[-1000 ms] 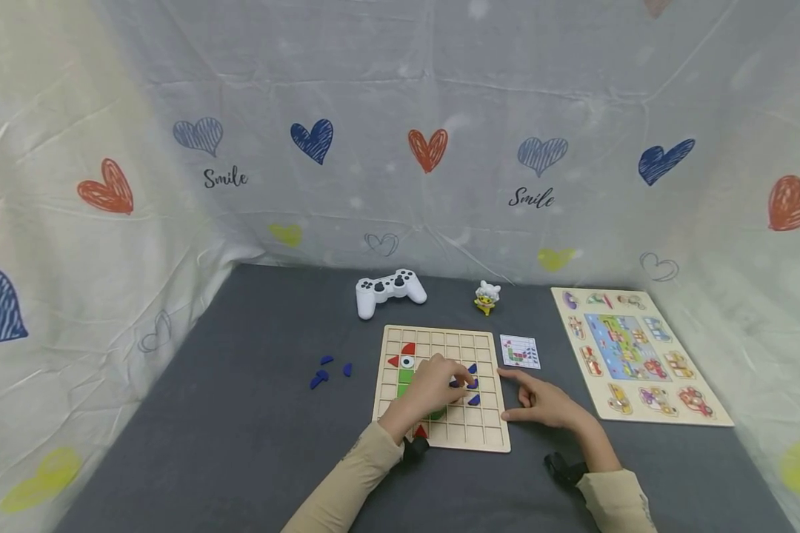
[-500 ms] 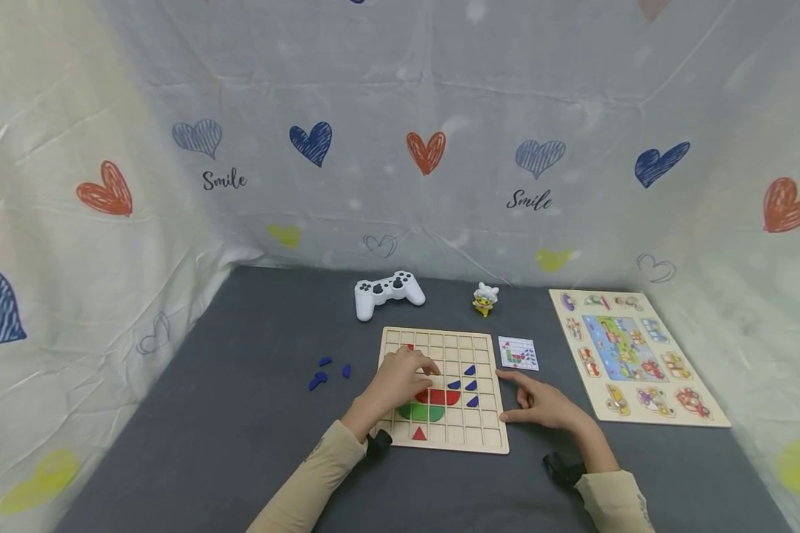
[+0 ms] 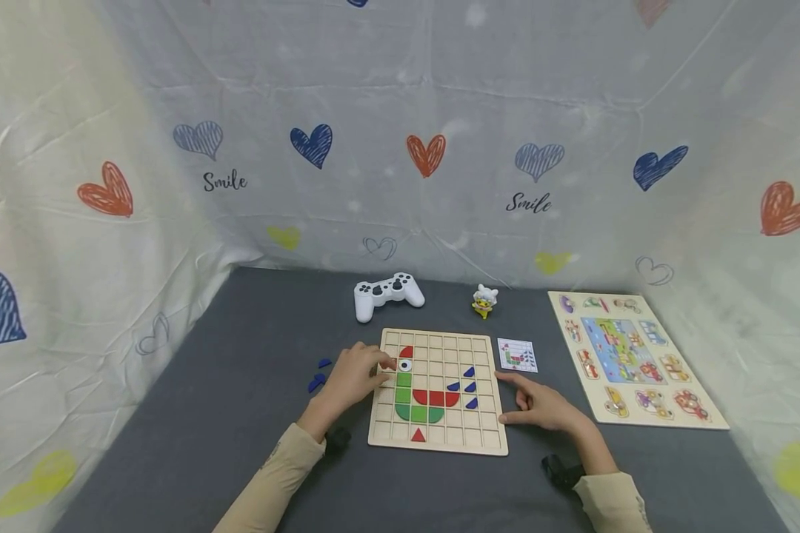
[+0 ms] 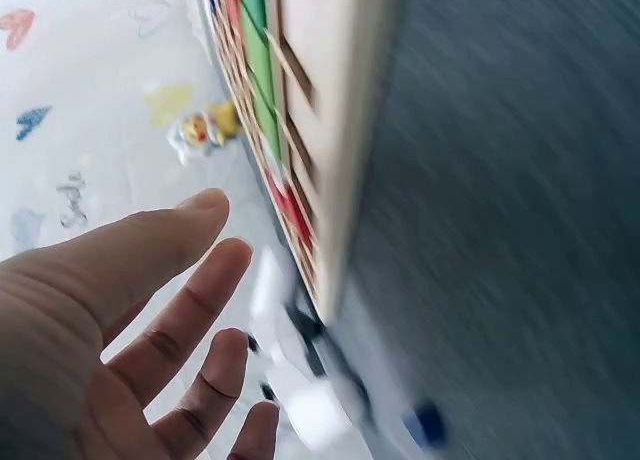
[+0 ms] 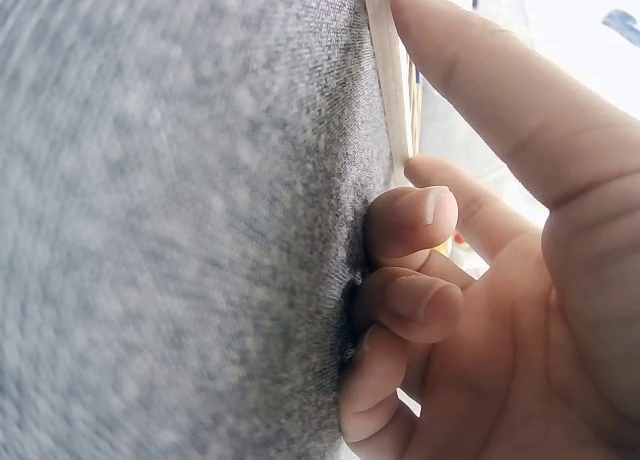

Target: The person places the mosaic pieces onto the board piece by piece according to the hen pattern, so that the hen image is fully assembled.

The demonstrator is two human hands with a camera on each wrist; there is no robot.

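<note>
A wooden grid board lies on the table, bearing red, green and blue pieces and an eye tile. Four-square rows of green and red pieces form a curved shape, with several blue pieces to their right. My left hand hovers at the board's left edge; in the left wrist view its fingers are spread, with nothing between them. My right hand rests at the right edge, index fingertip and thumb tip touching the board's side, other fingers bent in the right wrist view.
Loose blue pieces lie left of the board, partly hidden by the left hand. A pattern card and a picture puzzle board are to the right. Behind stand a white game controller and a small figurine.
My left hand has moved from the blue pieces on the board leftward across it to the left edge, uncovering the green and red pieces. The right hand has stayed at the board's right edge.
</note>
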